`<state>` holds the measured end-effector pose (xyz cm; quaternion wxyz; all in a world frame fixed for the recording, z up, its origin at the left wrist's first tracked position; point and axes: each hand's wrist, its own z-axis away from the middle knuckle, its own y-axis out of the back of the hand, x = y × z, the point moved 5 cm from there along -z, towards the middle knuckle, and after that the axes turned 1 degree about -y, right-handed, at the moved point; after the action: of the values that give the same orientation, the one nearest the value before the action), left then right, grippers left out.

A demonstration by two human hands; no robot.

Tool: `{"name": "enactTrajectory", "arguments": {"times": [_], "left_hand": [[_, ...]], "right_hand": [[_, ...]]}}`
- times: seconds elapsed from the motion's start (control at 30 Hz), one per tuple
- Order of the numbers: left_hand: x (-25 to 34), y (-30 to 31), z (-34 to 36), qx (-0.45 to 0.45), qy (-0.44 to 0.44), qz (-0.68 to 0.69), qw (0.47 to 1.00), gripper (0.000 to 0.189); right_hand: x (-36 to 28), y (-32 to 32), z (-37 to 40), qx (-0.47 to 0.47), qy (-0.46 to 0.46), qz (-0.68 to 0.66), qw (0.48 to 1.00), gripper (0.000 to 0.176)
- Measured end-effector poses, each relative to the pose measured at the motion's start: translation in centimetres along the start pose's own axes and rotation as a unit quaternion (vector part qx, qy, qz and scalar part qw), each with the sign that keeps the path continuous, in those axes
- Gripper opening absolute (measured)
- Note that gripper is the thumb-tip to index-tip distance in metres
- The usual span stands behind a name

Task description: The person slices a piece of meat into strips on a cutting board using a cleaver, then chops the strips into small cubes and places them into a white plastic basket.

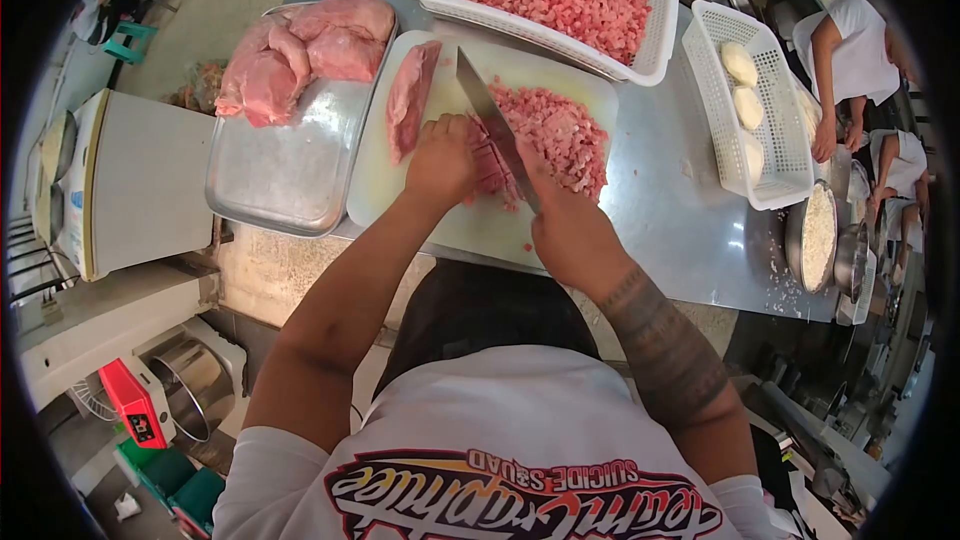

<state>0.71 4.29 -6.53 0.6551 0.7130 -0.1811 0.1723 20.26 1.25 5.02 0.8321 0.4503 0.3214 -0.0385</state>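
My right hand (pixel 575 235) is closed around the handle of a large knife (pixel 495 125), its blade pointing away from me over the cutting board (pixel 470 225). Strips of raw meat (pixel 490 168) lie under and beside the blade. My left hand (pixel 443 162) rests on the meat just left of the knife, fingers curled and pressed down; what lies beneath the fingertips is partly hidden. A long uncut slab of meat (pixel 410 95) lies at the board's left. To the right of the blade is a heap of diced meat (pixel 565 135).
A metal tray (pixel 285 185) with large meat pieces (pixel 300 50) stands left of the board. Behind it sits a white basket (pixel 655 60) of diced meat. Another white basket (pixel 770 135) holds pale peeled pieces. A bowl of chopped white food (pixel 818 237) and co-workers (pixel 855 45) are at the right.
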Motion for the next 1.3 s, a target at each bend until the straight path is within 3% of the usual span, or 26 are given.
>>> {"name": "enactTrajectory", "arguments": {"times": [0.1,0.17,0.4,0.47,0.67,0.8,1.0,1.17,1.3], "left_hand": [[0.6,-0.3,0.2,0.039,-0.067,-0.063,0.995,0.051],[0.5,-0.5,0.0,0.014,-0.051,-0.055,0.997,0.051],[0.3,-0.7,-0.2,0.019,-0.05,-0.052,0.997,0.035],[0.4,-0.5,-0.2,0.026,-0.053,-0.035,0.998,0.034],[0.3,0.4,-0.3,-0.016,-0.021,-0.017,0.999,0.039],[-1.4,0.5,-0.1,-0.013,0.026,0.044,0.999,0.042],[-0.7,0.3,-0.1,-0.032,-0.02,-0.01,0.999,0.037],[-1.1,-0.5,-0.2,-0.008,-0.069,-0.017,0.997,0.029],[-1.1,-0.3,0.0,0.044,-0.087,0.029,0.995,0.037]], "right_hand": [[-1.5,1.8,4.0,-0.021,-0.024,0.047,0.998,0.097],[-1.7,1.9,5.0,-0.07,-0.053,0.048,0.995,0.099],[-1.0,-1.2,0.4,-0.015,0.009,-0.024,1.0,0.097],[-0.6,-2.6,-2.3,-0.022,-0.013,-0.025,0.999,0.095],[0.3,-4.4,-5.4,0.068,0.037,-0.014,0.997,0.092],[-0.9,-1.8,-1.9,0.025,0.004,0.006,1.0,0.095],[-3.0,0.0,4.1,-0.035,-0.037,0.008,0.999,0.097],[-0.8,-4.7,-1.0,0.071,0.063,-0.048,0.994,0.096],[-1.3,-5.0,-5.1,0.047,0.005,-0.027,0.999,0.094]]}}
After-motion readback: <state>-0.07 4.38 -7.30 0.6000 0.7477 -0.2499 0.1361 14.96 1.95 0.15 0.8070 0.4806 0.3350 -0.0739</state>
